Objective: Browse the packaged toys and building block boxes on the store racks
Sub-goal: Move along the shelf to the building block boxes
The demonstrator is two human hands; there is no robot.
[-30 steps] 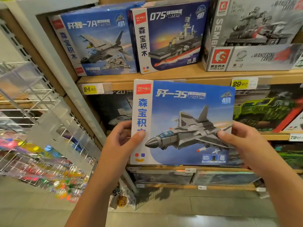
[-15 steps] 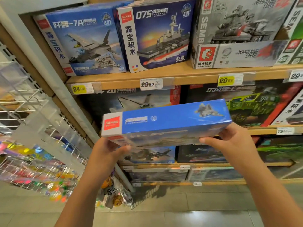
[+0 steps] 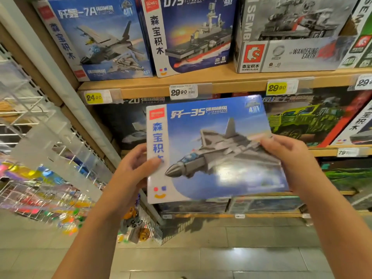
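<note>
A: Far left of frame: wire rack (image 3: pixel 30 109), blurred coloured packets in its baskets below. Skipping.

B: Left hand (image 3: pixel 130 170)?

A: Left of centre. Thumb pressed on the front of the blue jet box (image 3: pixel 213 150), fingers curled behind its left edge. Gripping.

B: Box location?

A: Centre frame, held up off the racks, front face toward camera, tilted slightly. Behind it the wooden shelf (image 3: pixel 221 81) with price tag 29.90 (image 3: pixel 183 92); ship box (image 3: pixel 191 33) standing above, upper centre.

B: Right hand (image 3: pixel 289 158)?

A: Right of centre. Fingers wrapped over the box's right edge, also gripping. Green truck box (image 3: pixel 306 121) behind, further right.

B: Step advice?

A: Probably inspecting the cover. Best kept level, both edges held, thumbs off the artwork, glare avoided. Then back into the shelf gap, upright.
</note>
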